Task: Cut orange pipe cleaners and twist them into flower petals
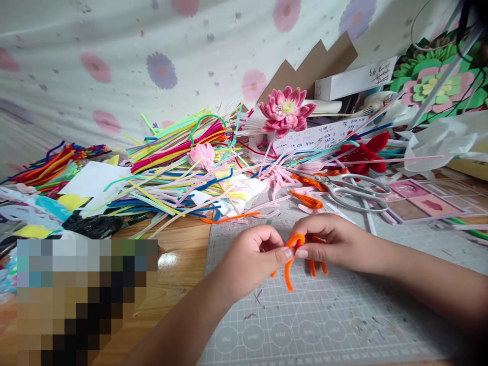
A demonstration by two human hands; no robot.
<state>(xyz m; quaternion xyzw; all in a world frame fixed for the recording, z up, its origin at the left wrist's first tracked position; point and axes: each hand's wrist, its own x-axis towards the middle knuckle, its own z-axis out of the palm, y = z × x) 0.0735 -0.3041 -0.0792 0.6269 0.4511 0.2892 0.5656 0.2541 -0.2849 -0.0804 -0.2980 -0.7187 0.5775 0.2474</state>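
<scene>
Both hands pinch a bent orange pipe cleaner [290, 277] above the grey cutting mat [282, 310]. My left hand [255, 259] has its thumb and forefinger closed on the left side of the loop. From the other side, my right hand [331, 241] grips it with thumb and fingers, close to the left fingertips. Several orange ends hang below the fingers; whether they belong to one piece cannot be told. Just beyond the hands lie orange looped petals [308, 201] and silver scissors [354, 193].
A heap of coloured pipe cleaners [171, 178] spreads across the back left. Behind the mat are a pink fuzzy flower [286, 108], a red flower [366, 152] and a makeup palette [423, 203]. White plastic [446, 142] lies at right. Wooden table [183, 290] shows at left.
</scene>
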